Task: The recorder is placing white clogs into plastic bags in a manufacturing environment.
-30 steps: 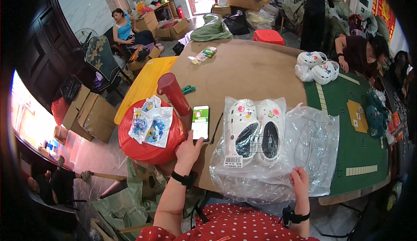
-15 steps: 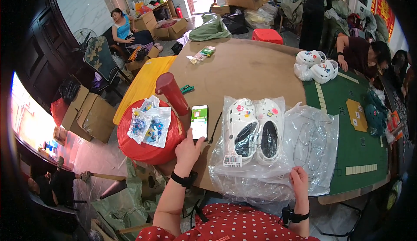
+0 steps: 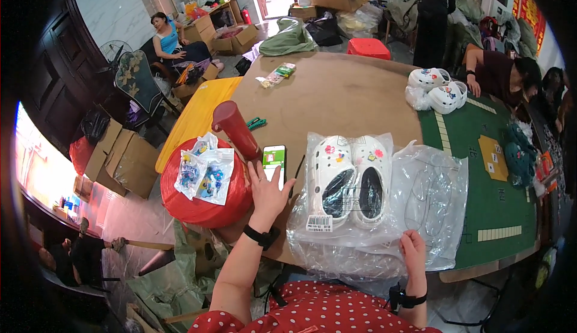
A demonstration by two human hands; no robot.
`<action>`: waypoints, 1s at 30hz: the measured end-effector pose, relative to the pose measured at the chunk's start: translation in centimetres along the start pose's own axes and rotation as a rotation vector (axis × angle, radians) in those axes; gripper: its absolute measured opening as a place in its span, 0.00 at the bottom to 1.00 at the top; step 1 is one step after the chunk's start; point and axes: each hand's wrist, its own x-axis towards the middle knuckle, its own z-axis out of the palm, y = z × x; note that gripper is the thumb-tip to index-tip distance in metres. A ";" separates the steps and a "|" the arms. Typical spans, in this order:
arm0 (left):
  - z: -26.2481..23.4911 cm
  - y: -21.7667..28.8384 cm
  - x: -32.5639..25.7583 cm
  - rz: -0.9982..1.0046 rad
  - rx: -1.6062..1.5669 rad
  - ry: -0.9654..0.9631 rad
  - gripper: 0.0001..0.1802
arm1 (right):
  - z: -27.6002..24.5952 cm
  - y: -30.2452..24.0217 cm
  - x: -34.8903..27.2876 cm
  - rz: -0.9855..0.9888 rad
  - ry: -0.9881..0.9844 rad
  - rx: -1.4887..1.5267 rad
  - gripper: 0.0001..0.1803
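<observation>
My left hand [image 3: 268,193] lies palm down with fingers spread over the lower part of a smartphone [image 3: 274,154], whose lit screen shows above the fingertips. To its right, a pair of white clogs [image 3: 363,195] with colourful charms and black inserts lies in a clear plastic bag [image 3: 320,224] with a barcode label. More clear plastic [image 3: 442,213] spreads to the right of the clogs. My right hand [image 3: 412,246] has its fingers closed on that plastic's near edge. Left of the phone stand a dark red tumbler [image 3: 235,130] and a red roll [image 3: 180,208] bearing small charm packets [image 3: 205,174].
A green cutter [image 3: 256,123] lies behind the phone, and a small packet [image 3: 277,76] farther back. More white clogs [image 3: 446,96] sit at the far right, by a green mat [image 3: 493,207]. A person [image 3: 502,72] leans on the table there; a red stool [image 3: 368,48] stands behind.
My left hand has gone from an extended index finger at the phone's lower edge to spread fingers across its screen. My right hand stays at the plastic's edge.
</observation>
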 end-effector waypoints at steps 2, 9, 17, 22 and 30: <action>0.6 -0.3 0.2 0.029 0.033 0.031 0.33 | 0.1 -0.1 0.0 0.003 0.001 0.002 0.03; 1.1 -0.5 0.3 0.028 0.050 0.034 0.32 | 0.0 -0.4 -0.1 0.018 -0.016 -0.003 0.05; 1.0 -0.9 0.4 0.059 -0.002 0.059 0.35 | 0.4 -1.1 -0.3 0.026 -0.001 -0.029 0.05; -2.8 0.3 -1.4 0.021 -0.129 0.014 0.42 | 0.3 -1.1 -0.2 0.018 -0.022 -0.032 0.05; -10.1 7.7 -7.8 0.384 -0.519 -0.212 0.48 | 0.8 -2.8 -0.5 -0.001 -0.015 -0.159 0.06</action>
